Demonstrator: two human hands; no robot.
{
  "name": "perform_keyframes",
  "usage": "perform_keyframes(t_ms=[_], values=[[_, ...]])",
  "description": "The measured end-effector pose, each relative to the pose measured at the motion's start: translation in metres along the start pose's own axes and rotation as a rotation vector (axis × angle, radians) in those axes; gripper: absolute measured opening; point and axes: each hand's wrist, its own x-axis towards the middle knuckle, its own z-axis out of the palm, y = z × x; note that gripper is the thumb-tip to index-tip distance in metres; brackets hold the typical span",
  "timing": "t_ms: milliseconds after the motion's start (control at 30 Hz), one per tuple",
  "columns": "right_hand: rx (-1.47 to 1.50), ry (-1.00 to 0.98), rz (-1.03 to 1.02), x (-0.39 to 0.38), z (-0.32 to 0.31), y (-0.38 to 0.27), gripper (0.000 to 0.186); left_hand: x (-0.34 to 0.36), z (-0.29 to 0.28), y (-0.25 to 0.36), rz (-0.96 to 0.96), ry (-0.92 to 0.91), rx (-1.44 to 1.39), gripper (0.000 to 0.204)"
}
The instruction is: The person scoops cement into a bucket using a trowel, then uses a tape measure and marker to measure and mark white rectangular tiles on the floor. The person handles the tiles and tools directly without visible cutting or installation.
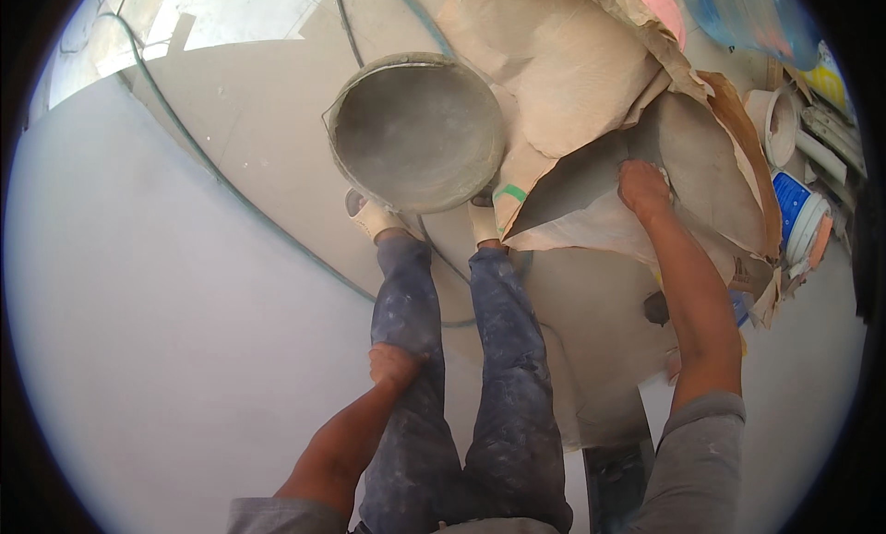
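My right hand point(644, 189) reaches into the open mouth of a large brown paper sack point(572, 82). Its fingers are closed, and what they hold is hidden; a small pale bit shows beside the knuckles. Grey powder point(577, 179) lines the inside of the sack. My left hand point(395, 364) is wrapped round my left leg point(406, 303) near the knee. Beyond my feet stands a round bucket point(415, 132) with a thin wire handle, its inside dull grey; how full it is I cannot tell.
A green hose point(221, 179) curves over the floor to my left, and another cable runs behind the bucket. At the right lie a blue-and-white tub point(801, 211), a white bucket point(773, 128) on its side and a clear blue water bottle point(752, 12). A pink object point(660, 8) sits behind the sack.
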Motion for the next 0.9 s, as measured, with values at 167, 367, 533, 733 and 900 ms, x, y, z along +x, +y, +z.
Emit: perform_keyframes(t_ms=[167,367,533,733,900], values=[[-0.024,-0.047,-0.012,-0.006,-0.003,-0.008,0.030,-0.003,-0.006,0.006,-0.014,-0.002,0.011,0.116],[0.004,-0.120,-0.124,-0.009,-0.017,-0.024,0.038,-0.004,-0.010,0.003,0.001,-0.002,-0.022,0.115],[0.072,-0.155,-0.160,-0.011,-0.011,-0.043,0.042,-0.005,-0.014,0.002,-0.001,-0.060,-0.012,0.112],[0.016,-0.153,-0.223,0.004,0.007,-0.057,0.041,-0.006,-0.011,0.008,-0.010,-0.014,0.029,0.108],[0.233,-0.217,-0.257,0.005,0.007,-0.066,0.042,-0.002,-0.016,0.007,-0.026,-0.058,-0.013,0.108]])
